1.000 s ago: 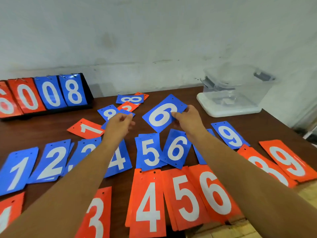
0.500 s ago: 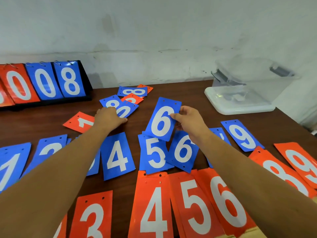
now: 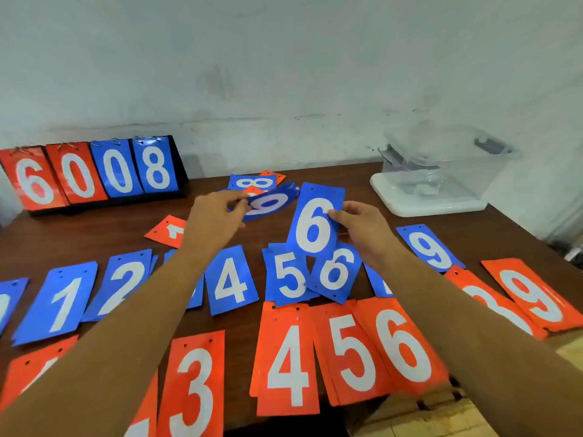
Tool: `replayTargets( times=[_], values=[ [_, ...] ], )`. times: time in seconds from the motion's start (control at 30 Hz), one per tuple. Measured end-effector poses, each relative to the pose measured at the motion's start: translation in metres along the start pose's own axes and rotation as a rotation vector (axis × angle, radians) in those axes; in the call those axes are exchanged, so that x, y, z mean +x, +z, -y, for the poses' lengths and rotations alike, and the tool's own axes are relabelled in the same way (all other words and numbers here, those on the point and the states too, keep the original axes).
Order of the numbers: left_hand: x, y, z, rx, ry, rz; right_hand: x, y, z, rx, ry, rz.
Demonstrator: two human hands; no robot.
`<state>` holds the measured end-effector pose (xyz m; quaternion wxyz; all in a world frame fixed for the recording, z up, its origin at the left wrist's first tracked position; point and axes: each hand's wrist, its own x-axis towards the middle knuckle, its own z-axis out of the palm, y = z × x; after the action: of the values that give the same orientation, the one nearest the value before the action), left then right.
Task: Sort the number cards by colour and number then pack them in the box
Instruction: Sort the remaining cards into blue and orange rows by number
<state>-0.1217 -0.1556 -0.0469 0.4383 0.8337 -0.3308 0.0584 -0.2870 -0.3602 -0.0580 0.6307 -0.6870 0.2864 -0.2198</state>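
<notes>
Number cards (image 3: pixel 232 279), blue or orange with white digits, lie across the table (image 3: pixel 94 228), two held above: the right hand (image 3: pixel 362 228) fingers pinch a blue 6 (image 3: pixel 315 225), the left hand (image 3: pixel 214 219) fingers a bent blue card (image 3: pixel 271 203).

left grip (image 3: pixel 214 216) lifted curled blue card (image 3: pixel 273 201) | right grip (image 3: pixel 362 230) turned blue 6 card (image 3: pixel 315 225) upright

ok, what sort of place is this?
Probably a plain back room or storeroom rather than a lab: a scuffed white wall, a dark wooden table set against it, and on the table a flip scoreboard and a clear plastic storage box.
</notes>
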Motion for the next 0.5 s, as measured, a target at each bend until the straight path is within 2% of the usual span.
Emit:
replayTargets(
  times=[0.1,0.17,0.37,0.5],
  values=[
    [-0.026,-0.001,-0.017,-0.381,-0.256,0.125,-0.02,-0.013,0.01,0.061,-0.014,-0.051],
    [-0.042,-0.002,-0.025,-0.477,-0.307,0.153,-0.034,-0.022,0.014,0.069,-0.022,-0.084],
    [-0.084,-0.003,-0.034,-0.475,-0.369,0.11,-0.073,-0.041,0.012,-0.006,-0.004,-0.12],
    [-0.1,-0.004,-0.034,-0.497,-0.434,0.046,-0.077,-0.049,0.004,-0.227,0.035,-0.218]
  ],
)
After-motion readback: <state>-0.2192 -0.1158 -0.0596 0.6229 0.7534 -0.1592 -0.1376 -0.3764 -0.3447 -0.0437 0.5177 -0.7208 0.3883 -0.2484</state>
